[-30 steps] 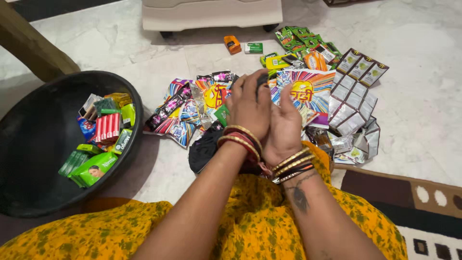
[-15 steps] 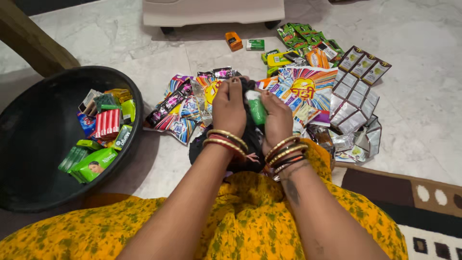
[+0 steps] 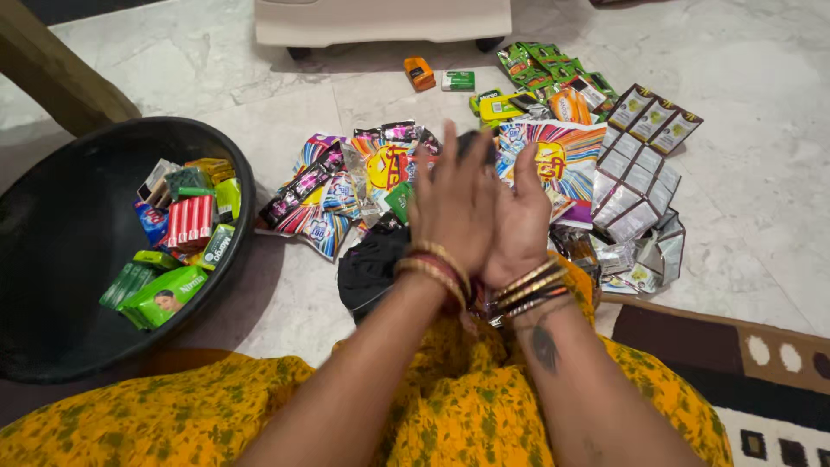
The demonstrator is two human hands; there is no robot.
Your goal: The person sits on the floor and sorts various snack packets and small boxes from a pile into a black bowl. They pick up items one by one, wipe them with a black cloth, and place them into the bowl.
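Black bag [image 3: 370, 270] beside pressed-together hands [image 3: 484, 212].

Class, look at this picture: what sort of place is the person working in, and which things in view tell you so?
Probably a room in a home, with the person seated on the floor: a marble floor, a patterned rug and white furniture on castors. Packets lie spread beside a black tub.

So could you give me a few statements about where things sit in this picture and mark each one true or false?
1. The black tub holds soap packets. True.
2. The hands are far apart. False: the left hand and right hand are pressed together.
3. The sachet strips hang on a wall. False: they lie on the floor.
4. Both wrists wear bangles. True.
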